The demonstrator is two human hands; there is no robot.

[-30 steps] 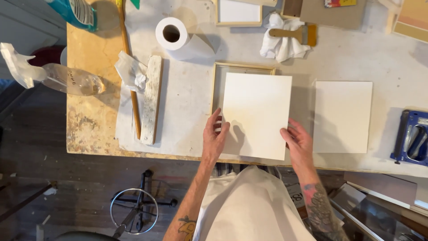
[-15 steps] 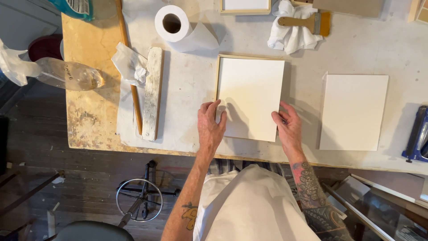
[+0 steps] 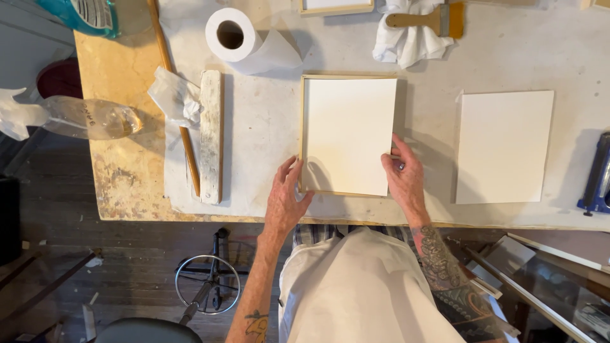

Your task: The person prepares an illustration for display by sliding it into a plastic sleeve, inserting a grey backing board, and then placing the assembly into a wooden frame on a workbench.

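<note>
A cream white sheet [image 3: 348, 133] lies over a thin wooden frame [image 3: 302, 114] on the pale work table [image 3: 267, 127]. My left hand [image 3: 286, 200] rests at the sheet's lower left corner, fingers spread and touching the frame edge. My right hand [image 3: 403, 178] presses the sheet's lower right edge with its fingertips. Neither hand grips anything.
A second white sheet [image 3: 503, 146] lies to the right. A paper towel roll [image 3: 234, 37], a wooden block [image 3: 211, 136], a long stick [image 3: 175, 89], a crumpled rag with a brush [image 3: 419, 25], a clear spray bottle [image 3: 82, 117] and a blue tool [image 3: 597, 178] surround the frame.
The sheet has slid up the table onto the wooden frame and now covers it. Both hands followed it and stay at its lower corners.
</note>
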